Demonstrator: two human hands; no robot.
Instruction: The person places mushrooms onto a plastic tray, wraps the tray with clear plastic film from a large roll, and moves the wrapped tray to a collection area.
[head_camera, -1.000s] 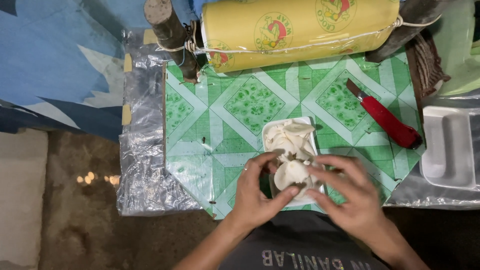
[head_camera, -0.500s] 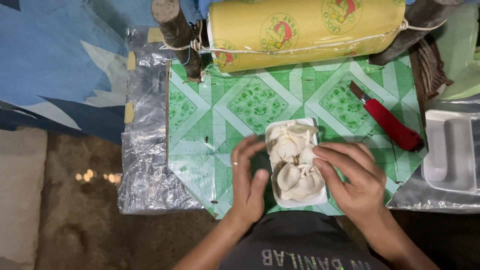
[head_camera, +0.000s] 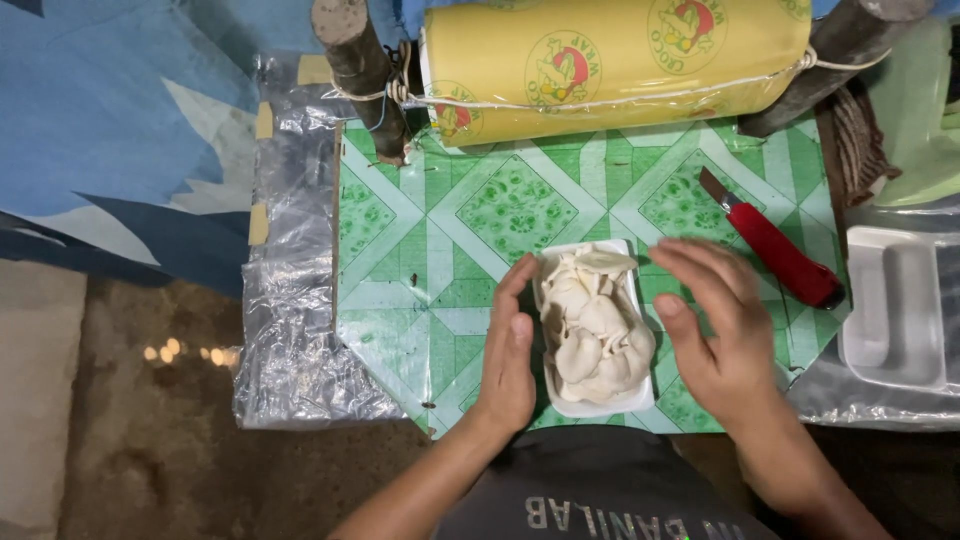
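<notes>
- I see my left hand (head_camera: 510, 355) flat against the left wall of the white tray (head_camera: 598, 405), fingers straight, not gripping.
- My right hand (head_camera: 715, 325) hovers open at the tray's 3 o'clock, released.
- The tray, heaped with pale crackers (head_camera: 592, 325), sits on the green patterned mat (head_camera: 440, 220).
- A red cutter (head_camera: 775, 250) lies at 2 o'clock; a yellow wrap roll (head_camera: 615, 60) at 12.
</notes>
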